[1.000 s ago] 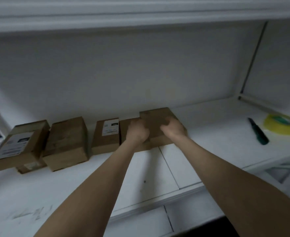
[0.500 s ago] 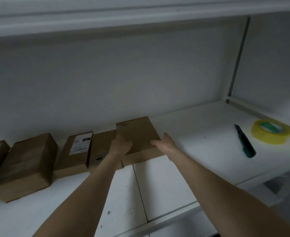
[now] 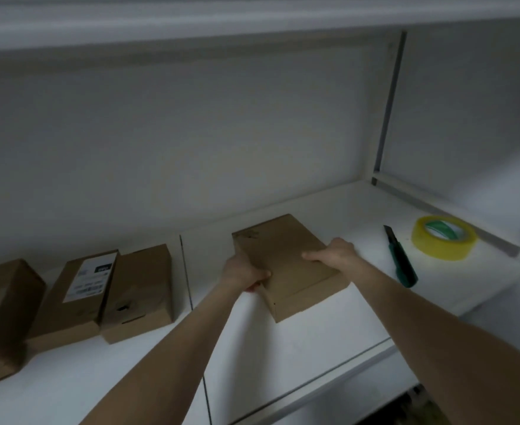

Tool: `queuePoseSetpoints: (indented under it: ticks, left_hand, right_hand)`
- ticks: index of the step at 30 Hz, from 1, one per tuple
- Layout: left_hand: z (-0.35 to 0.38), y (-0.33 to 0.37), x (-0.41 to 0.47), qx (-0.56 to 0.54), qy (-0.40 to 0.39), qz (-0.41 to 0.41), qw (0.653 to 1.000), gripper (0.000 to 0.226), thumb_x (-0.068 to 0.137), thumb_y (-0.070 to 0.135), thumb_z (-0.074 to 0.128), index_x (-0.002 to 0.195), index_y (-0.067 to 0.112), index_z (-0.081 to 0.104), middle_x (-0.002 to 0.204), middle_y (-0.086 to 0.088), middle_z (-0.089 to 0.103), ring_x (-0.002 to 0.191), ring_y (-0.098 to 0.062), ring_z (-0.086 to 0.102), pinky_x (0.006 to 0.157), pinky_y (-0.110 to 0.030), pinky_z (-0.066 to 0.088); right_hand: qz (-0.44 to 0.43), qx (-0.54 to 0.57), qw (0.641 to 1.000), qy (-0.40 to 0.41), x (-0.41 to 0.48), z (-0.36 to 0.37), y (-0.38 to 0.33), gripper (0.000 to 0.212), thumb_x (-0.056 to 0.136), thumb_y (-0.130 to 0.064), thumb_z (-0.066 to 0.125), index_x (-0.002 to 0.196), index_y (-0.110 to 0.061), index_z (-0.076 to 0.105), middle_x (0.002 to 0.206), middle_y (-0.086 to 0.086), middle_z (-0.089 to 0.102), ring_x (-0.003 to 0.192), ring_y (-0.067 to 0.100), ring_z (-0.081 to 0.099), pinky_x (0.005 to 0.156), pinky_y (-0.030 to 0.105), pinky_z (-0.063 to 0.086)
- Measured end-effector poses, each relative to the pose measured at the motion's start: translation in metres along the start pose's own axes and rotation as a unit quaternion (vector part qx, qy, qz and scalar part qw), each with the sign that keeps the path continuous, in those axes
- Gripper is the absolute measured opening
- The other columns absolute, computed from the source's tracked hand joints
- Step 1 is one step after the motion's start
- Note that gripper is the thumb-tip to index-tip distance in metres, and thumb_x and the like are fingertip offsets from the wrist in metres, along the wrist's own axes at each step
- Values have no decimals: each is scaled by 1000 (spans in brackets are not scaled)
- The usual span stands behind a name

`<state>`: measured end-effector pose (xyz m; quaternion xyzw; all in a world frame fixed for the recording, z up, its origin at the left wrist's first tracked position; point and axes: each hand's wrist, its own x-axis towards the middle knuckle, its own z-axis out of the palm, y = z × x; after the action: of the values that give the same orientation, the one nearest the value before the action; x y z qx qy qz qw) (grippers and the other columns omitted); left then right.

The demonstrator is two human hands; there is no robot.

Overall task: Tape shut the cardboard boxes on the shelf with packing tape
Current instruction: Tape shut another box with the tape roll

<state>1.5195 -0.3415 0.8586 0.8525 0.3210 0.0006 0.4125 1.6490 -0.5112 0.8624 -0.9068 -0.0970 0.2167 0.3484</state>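
A flat brown cardboard box (image 3: pixel 286 265) lies on the white shelf (image 3: pixel 283 348), apart from the row of boxes on the left. My left hand (image 3: pixel 243 274) grips its left edge, thumb on top and fingers curled under the side. My right hand (image 3: pixel 332 253) rests on the box's right top edge with fingers stretched across the lid. A yellow roll of packing tape (image 3: pixel 444 242) with a green core lies at the far right of the shelf. Three more brown boxes stand to the left: one plain (image 3: pixel 139 292), one with a white label (image 3: pixel 81 296), one at the edge (image 3: pixel 1 308).
A green utility knife (image 3: pixel 399 256) lies between the held box and the tape roll. The white back wall rises right behind the boxes, and an upper shelf board hangs overhead. A side panel closes the shelf on the right.
The box has come away from the row, to the right and toward the shelf's front. My right hand went from its side to on top of the lid.
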Motion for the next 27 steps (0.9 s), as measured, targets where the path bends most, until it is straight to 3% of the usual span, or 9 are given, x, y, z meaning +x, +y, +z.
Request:
queuePoseSetpoints:
  ticks: [4, 8, 9, 11, 13, 16, 19, 23, 27]
  left_hand:
    - [29, 29, -7, -8, -69, -8, 998, 39, 79, 20, 77, 108, -1, 61, 86, -12, 68, 62, -17, 64, 59, -29, 59]
    - [30, 48, -11, 43, -159, -22, 986, 40, 83, 31, 73, 110, 6, 59, 80, -6, 65, 62, -15, 66, 55, -26, 56]
    - [26, 52, -7, 58, -118, -17, 991, 34, 85, 34, 71, 104, 8, 61, 79, -4, 65, 65, -16, 66, 59, -28, 57]
    - [18, 56, 5, 111, 45, -5, 993, 34, 84, 39, 68, 101, 10, 62, 88, -4, 65, 81, -21, 67, 73, -33, 57]
    - [20, 57, 19, 147, 142, 10, 979, 52, 82, 44, 69, 121, 13, 55, 115, -7, 59, 108, -26, 59, 89, -37, 50]
    - [38, 60, 36, 148, 99, 24, 984, 83, 82, 44, 68, 148, 14, 27, 148, -13, 34, 136, -31, 33, 108, -41, 35]
    - [51, 61, 48, 219, 33, 30, 975, 103, 79, 61, 63, 153, 19, 6, 160, -9, 11, 147, -27, 9, 117, -45, 18]
    - [51, 58, 45, 300, 8, 25, 953, 108, 68, 80, 56, 152, 29, 12, 157, -7, 16, 143, -31, 17, 111, -51, 26]
    - [43, 57, 24, 367, 20, 0, 930, 106, 66, 84, 53, 149, 27, 18, 145, -11, 30, 132, -35, 32, 100, -46, 35]
  right_hand:
    - [-2, 1, 1000, 3, 10, -28, 30, 103, 69, -52, 82, 145, -3, 32, 143, 15, 45, 128, 30, 47, 104, 40, 45]
    - [-44, -40, 998, -24, 20, -51, 48, 90, 79, -43, 78, 147, -8, 30, 148, 11, 42, 132, 28, 44, 105, 38, 42]
    - [-57, -51, 997, -26, 23, -55, 51, 85, 81, -42, 76, 146, -10, 32, 148, 10, 42, 132, 28, 44, 105, 38, 41]
    - [-77, -56, 995, -32, 27, -57, 55, 80, 83, -40, 75, 145, -12, 34, 148, 9, 43, 132, 27, 45, 105, 38, 42]
    - [-88, -45, 994, -38, 30, -55, 59, 78, 84, -39, 74, 146, -13, 34, 147, 9, 44, 131, 27, 46, 104, 39, 43]
    - [-98, -43, 994, -35, 30, -53, 60, 76, 85, -40, 72, 146, -15, 34, 146, 9, 44, 130, 27, 47, 103, 41, 44]
    - [-95, -40, 994, -30, 31, -52, 62, 76, 85, -40, 72, 146, -17, 34, 147, 8, 43, 130, 27, 47, 104, 41, 44]
    - [-96, -63, 993, -18, 32, -51, 59, 77, 85, -41, 71, 148, -22, 32, 148, 5, 43, 131, 28, 45, 104, 44, 43]
    - [-118, -168, 977, 55, 26, -43, 42, 70, 90, -44, 64, 148, -29, 28, 148, 2, 42, 133, 30, 37, 104, 47, 37]
